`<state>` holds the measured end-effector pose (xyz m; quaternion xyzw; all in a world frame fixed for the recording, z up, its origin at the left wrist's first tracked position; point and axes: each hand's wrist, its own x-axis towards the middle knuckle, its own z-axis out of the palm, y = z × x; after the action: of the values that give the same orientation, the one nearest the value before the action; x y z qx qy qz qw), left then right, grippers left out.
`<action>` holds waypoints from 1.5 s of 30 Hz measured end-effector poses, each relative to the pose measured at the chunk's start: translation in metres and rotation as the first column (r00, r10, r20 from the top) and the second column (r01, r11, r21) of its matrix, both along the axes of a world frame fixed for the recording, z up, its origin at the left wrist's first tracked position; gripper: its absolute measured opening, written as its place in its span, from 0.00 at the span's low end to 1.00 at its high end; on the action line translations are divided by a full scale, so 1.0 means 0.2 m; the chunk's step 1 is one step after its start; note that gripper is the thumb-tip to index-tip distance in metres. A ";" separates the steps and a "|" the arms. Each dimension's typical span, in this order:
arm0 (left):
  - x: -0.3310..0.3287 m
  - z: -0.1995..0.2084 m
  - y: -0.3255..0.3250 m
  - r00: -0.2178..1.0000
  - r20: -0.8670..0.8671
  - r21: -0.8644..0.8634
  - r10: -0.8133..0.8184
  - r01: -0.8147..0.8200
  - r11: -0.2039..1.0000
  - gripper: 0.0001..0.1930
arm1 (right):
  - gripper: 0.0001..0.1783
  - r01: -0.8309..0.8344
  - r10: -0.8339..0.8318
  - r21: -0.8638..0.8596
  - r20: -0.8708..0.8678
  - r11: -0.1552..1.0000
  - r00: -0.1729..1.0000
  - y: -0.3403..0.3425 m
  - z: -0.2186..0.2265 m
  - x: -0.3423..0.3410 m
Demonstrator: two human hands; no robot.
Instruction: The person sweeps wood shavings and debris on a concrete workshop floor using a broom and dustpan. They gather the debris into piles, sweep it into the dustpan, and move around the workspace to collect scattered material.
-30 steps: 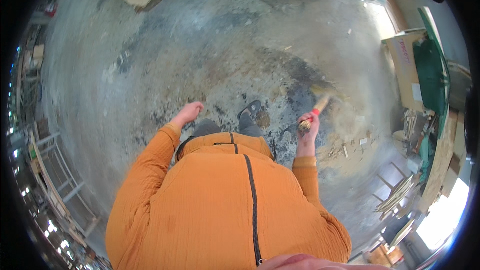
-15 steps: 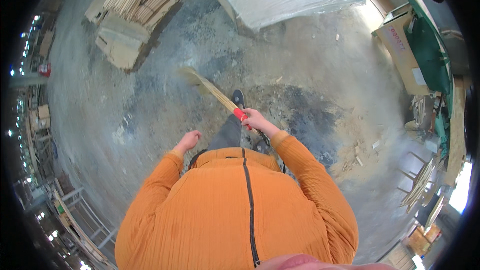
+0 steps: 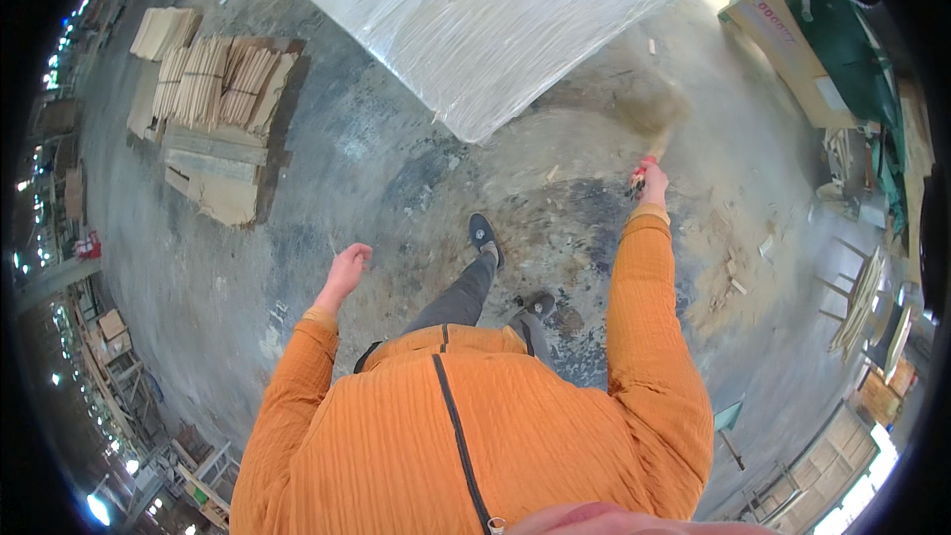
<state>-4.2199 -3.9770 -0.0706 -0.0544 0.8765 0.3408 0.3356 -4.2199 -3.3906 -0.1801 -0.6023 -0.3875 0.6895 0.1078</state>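
My right hand [image 3: 652,182] is stretched out ahead and to the right, its fingers wrapped round the red-bound handle of a straw hand broom [image 3: 654,114]. The bristle end points away from me, low over the dusty floor, and is smeared by motion. On the other side my left hand [image 3: 344,273] hangs in the air, fingers curled in, with nothing visible in it. Below my hands lie the stained concrete floor [image 3: 396,228] and my dark shoes [image 3: 483,232], the left one forward.
A large plastic-wrapped stack [image 3: 485,59] stands ahead, one corner toward me. Bundled wooden strips [image 3: 203,79] lie on boards at the far left. Sawdust and wood scraps [image 3: 733,272] are scattered at right. A carton [image 3: 783,40] and an upturned stool [image 3: 854,302] stand along the right side.
My right hand has swung the broom from in front of my body out to the right. My left hand has moved forward and slightly left. The wrapped stack appears closer.
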 end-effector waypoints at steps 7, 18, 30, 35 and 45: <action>0.09 -0.17 0.17 0.872 0.194 -0.094 -0.449 0.472 0.877 0.13 | 0.22 0.112 -0.089 0.111 -0.192 0.987 0.977 -0.40 0.38 0.34; -0.15 -0.22 0.69 0.860 -0.031 -0.011 -0.510 0.510 0.860 0.14 | 0.30 -0.599 0.548 -0.462 -0.257 0.654 0.796 -0.92 0.49 0.87; 0.25 -0.04 1.20 0.710 0.113 -0.120 -0.695 0.704 0.700 0.13 | 0.26 -0.059 0.060 -0.032 0.034 0.998 0.998 0.38 0.14 1.56; 0.27 0.02 1.35 0.778 -0.001 -0.042 -0.628 0.628 0.777 0.14 | 0.27 0.100 -0.133 0.257 0.113 0.961 0.985 0.55 0.24 1.36; 0.10 0.03 1.76 0.656 -0.005 -0.085 -0.755 0.752 0.654 0.14 | 0.33 -0.312 0.170 -0.365 -0.373 0.877 0.912 0.18 0.60 1.28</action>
<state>-4.1990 -3.6245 -0.0655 0.3077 0.8390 0.1391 0.4267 -3.9647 -3.3547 -0.0606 -0.4338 -0.2808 0.8548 -0.0476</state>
